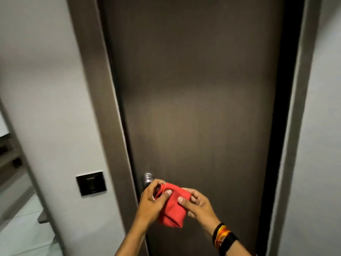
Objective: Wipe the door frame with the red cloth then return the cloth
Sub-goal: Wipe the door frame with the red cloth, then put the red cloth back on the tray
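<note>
A folded red cloth point(173, 207) hangs in front of a closed dark brown door point(199, 98), low in the view. My left hand point(153, 200) pinches its upper left corner and my right hand point(197, 204) grips its right edge, thumbs on the front. The brown door frame point(97, 100) runs up the left side of the door, and its right side point(295, 126) is grey-brown. Neither hand touches the frame. My right wrist carries coloured bands.
A silver door knob point(148, 179) sits just above my left hand at the door's left edge. A black wall switch point(91, 183) is on the white wall left of the frame. White wall point(324, 145) stands to the right. Shelving shows at far left.
</note>
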